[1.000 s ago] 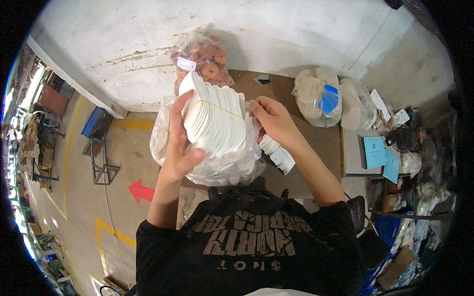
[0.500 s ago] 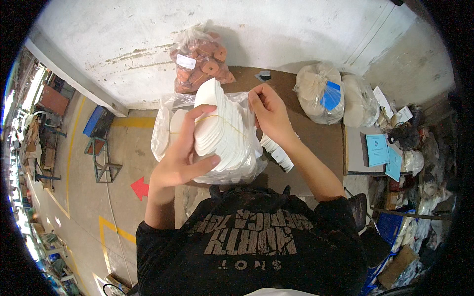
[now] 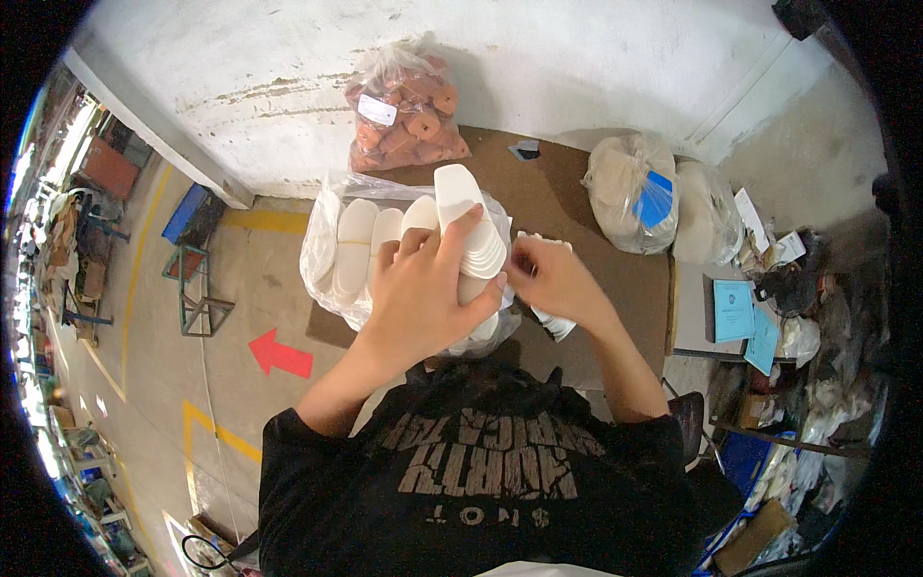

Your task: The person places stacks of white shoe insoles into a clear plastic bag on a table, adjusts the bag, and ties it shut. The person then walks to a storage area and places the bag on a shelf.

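Note:
My left hand is closed round a stack of white insole-shaped pieces, fanned at the lower end and tilted over an open clear plastic bag. More white bundles stand upright side by side in that bag. My right hand is beside the lower end of the stack, with its fingers curled. What those fingers hold, if anything, is hidden. Beneath my right hand, another row of white pieces lies on the brown table, partly covered.
A clear bag of orange-brown pieces leans on the wall at the back. Bags of round pale pieces stand at the right, one with a blue label. Blue booklets lie on a side table. A small dark scrap lies behind.
My left hand has turned and moved right and down with white pieces, uncovering bundles in the bag. My right hand has come down beside the stack. The band across the stack no longer shows.

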Available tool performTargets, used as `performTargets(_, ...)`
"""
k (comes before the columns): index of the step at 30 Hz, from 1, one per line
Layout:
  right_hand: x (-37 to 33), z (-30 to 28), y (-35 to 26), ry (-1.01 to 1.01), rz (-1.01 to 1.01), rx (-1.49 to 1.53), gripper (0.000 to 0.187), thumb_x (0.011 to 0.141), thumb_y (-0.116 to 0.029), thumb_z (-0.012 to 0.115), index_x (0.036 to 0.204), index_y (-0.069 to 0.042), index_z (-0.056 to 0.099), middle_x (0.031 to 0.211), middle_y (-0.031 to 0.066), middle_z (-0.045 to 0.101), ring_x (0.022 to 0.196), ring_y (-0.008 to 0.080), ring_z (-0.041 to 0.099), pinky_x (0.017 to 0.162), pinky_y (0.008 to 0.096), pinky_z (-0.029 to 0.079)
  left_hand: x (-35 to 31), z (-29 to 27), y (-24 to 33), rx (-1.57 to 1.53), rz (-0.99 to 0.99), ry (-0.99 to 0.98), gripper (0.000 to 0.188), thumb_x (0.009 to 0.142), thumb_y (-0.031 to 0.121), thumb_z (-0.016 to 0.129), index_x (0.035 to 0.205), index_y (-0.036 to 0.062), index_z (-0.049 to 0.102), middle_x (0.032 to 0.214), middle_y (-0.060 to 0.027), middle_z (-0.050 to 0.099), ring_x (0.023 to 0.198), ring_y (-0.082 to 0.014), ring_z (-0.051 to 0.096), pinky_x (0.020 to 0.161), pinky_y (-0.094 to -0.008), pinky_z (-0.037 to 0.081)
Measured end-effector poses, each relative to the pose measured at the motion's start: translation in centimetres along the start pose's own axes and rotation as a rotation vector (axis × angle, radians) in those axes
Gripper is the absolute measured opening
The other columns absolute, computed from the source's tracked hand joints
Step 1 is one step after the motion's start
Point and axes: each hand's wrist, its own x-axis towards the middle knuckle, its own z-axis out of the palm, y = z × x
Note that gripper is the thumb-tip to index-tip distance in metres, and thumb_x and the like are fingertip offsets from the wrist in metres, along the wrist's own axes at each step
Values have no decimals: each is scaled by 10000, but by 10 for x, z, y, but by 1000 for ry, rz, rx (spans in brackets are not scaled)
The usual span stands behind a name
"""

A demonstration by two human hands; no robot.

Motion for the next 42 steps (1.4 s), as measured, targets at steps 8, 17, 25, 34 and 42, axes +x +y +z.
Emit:
performTargets(8,-27,23,12,-73,108,271,284,1022,-231,611,914,28,658,739,172,664,659,257,675,638,418,529,6,26,-7,222,68,28,663,936,467,656,1484,107,557,1111,-171,744,1203,-359,525,1003,-504,376)
performTargets(17,-32,0,-5,-105,172,663,329,1085,-225,542,837,-18,607,723,-22,576,651,64,586,620,273,562,-11,34,-10,268,81,-31,606,1008,509,581,1489,140,583,1606,-259,422,1452,-414,357,1145,-639,238)
performTargets(25,-3,-17,-10,47,152,414,400,1059,-290,606,792,8,624,641,9,558,618,79,528,565,305,472,-31,-3,-15,175,143,-144,401,1056,471,550,1293,201,728,1641,-153,419,1553,-412,284,1224,-719,106)
performTargets(34,-18,-26,-21,-101,-54,22,372,932,-275,712,745,33,618,652,175,600,550,224,510,573,393,453,-23,-39,-109,274,-386,334,235,970,241,700,1170,121,727,1298,-207,636,1193,-419,611,954,-538,488)
performTargets(42,-49,-65,-52,162,-88,99,298,1008,-163,641,794,29,563,618,129,489,549,143,431,517,351,380,-43,-95,-105,170,-394,465,221,930,170,763,874,-39,718,681,-198,613,555,-202,557,581,-336,458)
